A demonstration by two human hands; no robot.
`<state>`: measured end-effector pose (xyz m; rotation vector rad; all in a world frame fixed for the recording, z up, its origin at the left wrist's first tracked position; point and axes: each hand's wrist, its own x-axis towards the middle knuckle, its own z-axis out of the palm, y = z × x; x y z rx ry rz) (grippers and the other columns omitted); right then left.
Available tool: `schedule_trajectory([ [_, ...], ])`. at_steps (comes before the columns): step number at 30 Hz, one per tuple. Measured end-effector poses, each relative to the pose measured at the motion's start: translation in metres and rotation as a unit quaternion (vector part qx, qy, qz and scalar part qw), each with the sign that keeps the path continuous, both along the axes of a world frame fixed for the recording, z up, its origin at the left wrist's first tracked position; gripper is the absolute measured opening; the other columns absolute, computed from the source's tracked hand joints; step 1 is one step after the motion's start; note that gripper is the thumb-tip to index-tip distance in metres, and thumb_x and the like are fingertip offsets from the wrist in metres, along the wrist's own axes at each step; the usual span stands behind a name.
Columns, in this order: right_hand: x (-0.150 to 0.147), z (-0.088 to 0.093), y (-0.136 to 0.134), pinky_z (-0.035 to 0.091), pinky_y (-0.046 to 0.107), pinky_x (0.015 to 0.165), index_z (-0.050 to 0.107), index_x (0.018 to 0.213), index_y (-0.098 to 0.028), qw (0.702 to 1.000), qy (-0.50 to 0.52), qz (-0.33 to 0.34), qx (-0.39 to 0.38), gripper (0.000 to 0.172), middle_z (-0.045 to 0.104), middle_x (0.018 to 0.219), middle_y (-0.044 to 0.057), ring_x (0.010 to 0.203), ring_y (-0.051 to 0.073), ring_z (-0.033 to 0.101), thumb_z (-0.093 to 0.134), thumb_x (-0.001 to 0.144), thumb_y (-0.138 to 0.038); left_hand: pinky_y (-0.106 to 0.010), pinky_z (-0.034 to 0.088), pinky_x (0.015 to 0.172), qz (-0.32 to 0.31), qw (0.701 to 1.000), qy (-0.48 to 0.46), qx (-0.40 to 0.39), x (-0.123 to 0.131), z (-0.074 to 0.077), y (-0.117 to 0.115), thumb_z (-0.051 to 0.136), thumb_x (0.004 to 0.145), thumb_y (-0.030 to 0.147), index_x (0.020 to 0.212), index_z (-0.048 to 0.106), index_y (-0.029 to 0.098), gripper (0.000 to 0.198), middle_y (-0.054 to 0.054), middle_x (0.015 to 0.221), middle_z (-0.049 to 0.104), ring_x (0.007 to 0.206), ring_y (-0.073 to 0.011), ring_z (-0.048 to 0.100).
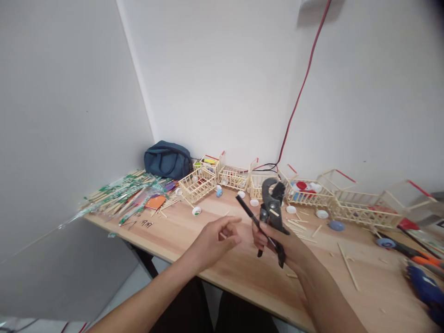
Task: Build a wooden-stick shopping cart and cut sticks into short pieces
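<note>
My right hand (289,243) is closed around a black pipe cutter (273,203), its curved jaw pointing up. A slim black pen (245,206) lies slantwise in the same hand, crossing the cutter's handles. To the left, my left hand (215,241) hovers over the table edge with loosely bent fingers, thumb apart, and nothing visible in it. Behind both hands stand several small carts made of wooden sticks; the nearest on the left is a cart (198,185) with a white cap wheel (196,211). Short cut sticks (297,225) lie just right of the cutter.
Wrapped bundles of sticks (120,192) and a blue bag (168,159) occupy the table's left end. More stick carts (367,206) line the wall. At the right are orange-handled pliers (425,262) and a dark blue tool (425,286). A red cable (305,76) hangs down the wall.
</note>
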<state>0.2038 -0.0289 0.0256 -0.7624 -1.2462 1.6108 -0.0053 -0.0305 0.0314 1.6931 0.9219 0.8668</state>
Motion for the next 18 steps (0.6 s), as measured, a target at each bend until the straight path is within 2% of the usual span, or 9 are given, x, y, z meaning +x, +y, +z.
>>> schedule_trajectory([
  [2,-0.003,-0.003,-0.001,0.035,0.027,0.058,0.058,0.083,-0.017,0.998,-0.056,0.014,0.02,0.027,0.047,0.065,-0.002,0.059,0.011,0.043,0.065,0.086,-0.043,-0.024,0.038,0.061,-0.017,0.995,-0.092,-0.043,0.008,0.01,0.003,0.064,0.081,0.04,0.109,0.063,0.013,0.039,-0.002,0.077,0.057,0.067,-0.0118,0.049],
  [4,-0.005,-0.005,-0.002,0.034,0.027,0.058,0.058,0.087,-0.017,0.995,-0.09,0.036,0.036,0.029,0.049,0.067,-0.001,0.061,0.011,0.044,0.063,0.088,-0.045,-0.024,0.035,0.057,-0.015,0.988,-0.143,-0.054,0.013,0.016,0.005,0.064,0.082,0.046,0.092,0.066,0.011,0.036,-0.001,0.069,0.054,0.061,-0.0109,0.045],
  [7,-0.006,-0.006,-0.002,0.036,0.027,0.059,0.058,0.085,-0.016,0.994,-0.092,0.044,0.029,0.03,0.049,0.067,-0.001,0.061,0.011,0.044,0.063,0.088,-0.046,-0.024,0.033,0.055,0.078,0.979,-0.183,-0.033,0.008,0.022,0.011,0.069,0.08,0.043,0.071,0.062,0.013,0.033,0.0,0.061,0.052,0.057,-0.0096,0.043],
  [10,-0.005,-0.007,0.001,0.035,0.025,0.056,0.056,0.08,-0.017,0.998,-0.054,0.019,0.007,0.028,0.046,0.064,-0.003,0.058,0.009,0.042,0.068,0.085,-0.042,-0.022,0.035,0.053,0.184,0.948,-0.26,-0.001,-0.015,0.034,0.025,0.072,0.078,0.042,0.068,0.057,0.014,0.034,0.001,0.064,0.054,0.056,-0.0083,0.044],
  [13,-0.001,-0.006,0.004,0.034,0.022,0.052,0.053,0.073,-0.017,0.999,0.012,-0.011,-0.033,0.03,0.04,0.059,-0.005,0.052,0.007,0.037,0.071,0.082,-0.039,-0.019,0.038,0.051,0.243,0.913,-0.325,0.044,-0.047,0.055,0.046,0.074,0.076,0.042,0.074,0.059,0.015,0.032,0.0,0.073,0.059,0.06,-0.0078,0.05],
  [15,0.002,-0.003,0.006,0.033,0.02,0.049,0.051,0.069,-0.016,0.995,0.072,-0.032,-0.058,0.031,0.036,0.057,-0.006,0.05,0.006,0.034,0.073,0.08,-0.036,-0.018,0.042,0.053,0.276,0.893,-0.349,0.071,-0.069,0.07,0.057,0.074,0.077,0.039,0.081,0.061,0.015,0.028,-0.003,0.09,0.066,0.065,-0.0076,0.055],
  [18,0.009,0.007,0.007,0.034,0.018,0.046,0.052,0.068,-0.016,0.977,0.19,-0.074,-0.071,0.029,0.033,0.057,-0.008,0.049,0.005,0.032,0.078,0.074,-0.027,-0.021,0.048,0.055,0.318,0.868,-0.375,0.068,-0.096,0.088,0.065,0.063,0.088,0.032,0.079,0.058,0.016,0.019,-0.005,0.087,0.072,0.062,-0.0099,0.061],
])
